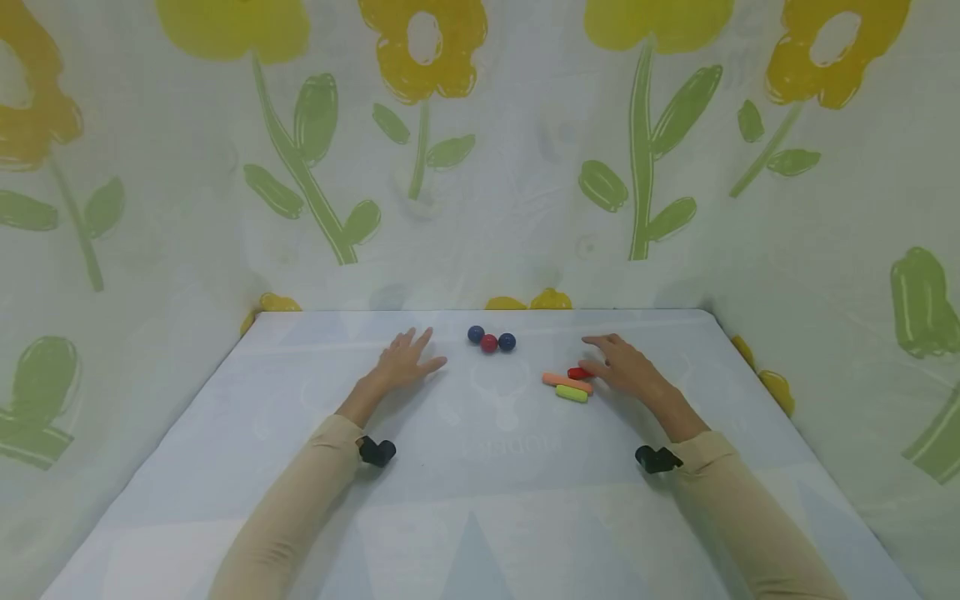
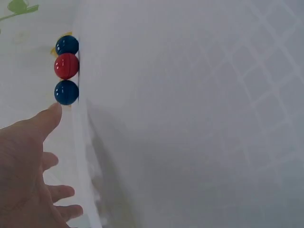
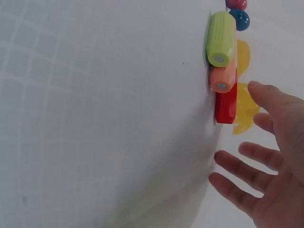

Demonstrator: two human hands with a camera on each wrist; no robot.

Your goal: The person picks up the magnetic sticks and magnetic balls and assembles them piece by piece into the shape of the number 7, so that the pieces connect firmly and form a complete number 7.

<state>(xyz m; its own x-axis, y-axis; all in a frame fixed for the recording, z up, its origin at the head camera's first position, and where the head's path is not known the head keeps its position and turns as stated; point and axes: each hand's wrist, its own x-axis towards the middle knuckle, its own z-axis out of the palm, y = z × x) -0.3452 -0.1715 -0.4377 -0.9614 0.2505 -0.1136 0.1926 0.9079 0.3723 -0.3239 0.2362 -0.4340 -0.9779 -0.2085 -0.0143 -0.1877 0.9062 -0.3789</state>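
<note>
Two blue balls, one on the left (image 1: 476, 334) and one on the right (image 1: 507, 342), sit with a red ball (image 1: 489, 343) between them near the table's far edge. To their left, my left hand (image 1: 402, 362) has spread fingers and holds nothing. A red stick (image 1: 578, 373), a longer orange stick (image 1: 561, 382) and a short yellow-green stick (image 1: 572, 393) lie close together; they look like stubby markers. Beside them is my right hand (image 1: 628, 367), its fingers extended, thumb near the red stick's end. In the right wrist view, a gap shows between thumb (image 3: 266, 95) and sticks.
A pale patterned cloth covers the table (image 1: 465, 450), which ends just beyond the balls. Flower-printed fabric (image 1: 510, 183) hangs behind it and along both sides. Black devices are strapped at the left wrist (image 1: 377, 451) and right wrist (image 1: 657, 459), over beige sleeves.
</note>
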